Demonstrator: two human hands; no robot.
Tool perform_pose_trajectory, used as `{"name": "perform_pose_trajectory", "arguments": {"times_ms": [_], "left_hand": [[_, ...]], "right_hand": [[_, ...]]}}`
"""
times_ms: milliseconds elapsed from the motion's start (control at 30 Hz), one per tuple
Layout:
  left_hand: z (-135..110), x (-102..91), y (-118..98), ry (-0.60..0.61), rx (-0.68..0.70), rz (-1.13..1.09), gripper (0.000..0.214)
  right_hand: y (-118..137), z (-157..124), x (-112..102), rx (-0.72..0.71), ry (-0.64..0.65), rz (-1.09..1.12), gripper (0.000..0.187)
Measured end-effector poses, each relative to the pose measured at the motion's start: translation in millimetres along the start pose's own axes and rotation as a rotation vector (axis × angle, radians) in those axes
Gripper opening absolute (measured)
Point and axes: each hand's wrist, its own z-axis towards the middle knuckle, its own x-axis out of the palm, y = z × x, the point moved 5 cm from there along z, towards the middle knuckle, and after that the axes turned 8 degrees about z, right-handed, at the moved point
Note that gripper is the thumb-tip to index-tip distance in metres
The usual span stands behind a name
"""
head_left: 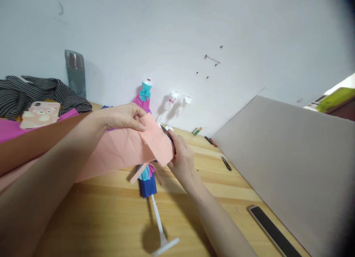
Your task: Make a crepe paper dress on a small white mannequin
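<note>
A long sheet of peach paper (116, 148) hangs above the table, pinched near its far end by the thumb and fingers of my left hand (129, 116). At its right end my right hand (183, 159) is closed round dark-bladed scissors (167, 132), partly hidden by the paper. The blades lie at the paper's edge; whether they are apart is unclear. Below the paper, a small dress form in blue paper (148, 186) with turquoise and magenta folds is partly covered, its white stand (158, 216) pointing towards me. A narrow peach strip (139, 173) lies across it.
Against the wall stand a form in turquoise and magenta paper (145, 94) and two white forms (172, 100). A bottle (76, 74), striped cloth (55, 92) and phone (41, 114) are left. A cutter knife (226, 163) and another phone (273, 231) lie near the grey partition (288, 153).
</note>
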Motion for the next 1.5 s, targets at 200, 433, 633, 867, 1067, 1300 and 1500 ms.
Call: {"name": "perform_pose_trajectory", "arguments": {"times_ms": [200,433,633,867,1067,1300,1500], "left_hand": [[1,-2.2,3,-0.027,0.006,0.069,0.016],[3,-0.6,3,0.002,0.020,0.050,0.012],[4,-3.3,7,-0.036,0.023,0.053,0.011],[5,-1.3,8,-0.022,0.010,0.046,0.012],[6,-0.6,10,-0.016,-0.003,0.018,0.013],[6,-2.1,10,-0.029,-0.001,0.027,0.012],[8,-1.5,11,-0.028,0.021,0.037,0.010]], "right_hand": [[-2,0,1,-0.028,0.021,-0.021,0.060],[-2,-1,1,-0.022,0.017,-0.059,0.059],[-4,-2,4,-0.030,0.011,-0.102,0.056],[-5,-2,6,-0.045,-0.010,-0.118,0.054],[-5,-3,7,-0.054,-0.024,-0.148,0.055],[-6,-4,7,-0.061,-0.012,-0.155,0.054],[-7,-4,7,-0.058,-0.019,-0.129,0.054]]}}
